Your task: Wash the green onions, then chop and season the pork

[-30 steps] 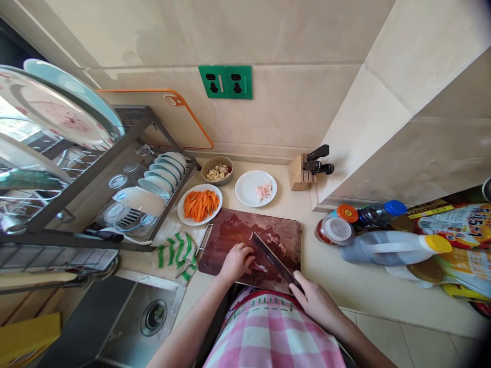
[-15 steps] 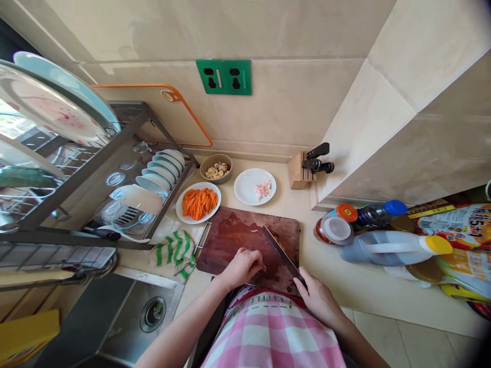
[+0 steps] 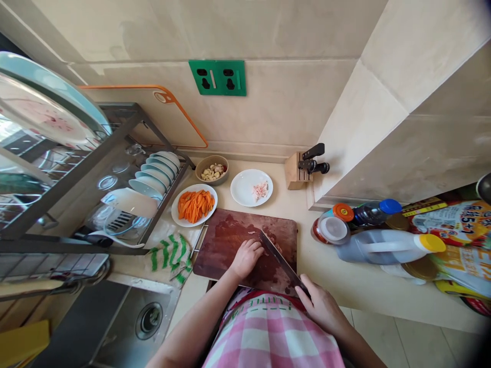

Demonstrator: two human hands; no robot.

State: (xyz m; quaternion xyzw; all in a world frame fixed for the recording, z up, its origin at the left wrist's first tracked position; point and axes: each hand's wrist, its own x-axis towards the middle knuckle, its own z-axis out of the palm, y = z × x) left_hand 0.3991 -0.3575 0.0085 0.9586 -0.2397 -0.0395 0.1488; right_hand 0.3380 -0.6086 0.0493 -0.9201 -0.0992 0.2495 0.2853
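The right hand (image 3: 320,301) stays closed round the handle of the knife (image 3: 279,260), while the left hand (image 3: 245,259), fingers curled, has slid forward on the board (image 3: 222,243) beside the blade; I cannot tell whether it grips anything. With the knife barely shifted, fingers and edge now sit close together, apparently set for slicing. Small bits of meat (image 3: 253,233) lie on the board, and shreds (image 3: 261,190) on the plate (image 3: 241,187) beyond.

Reddish-brown board (image 3: 230,235), pink-and-white checked garment (image 3: 274,335)
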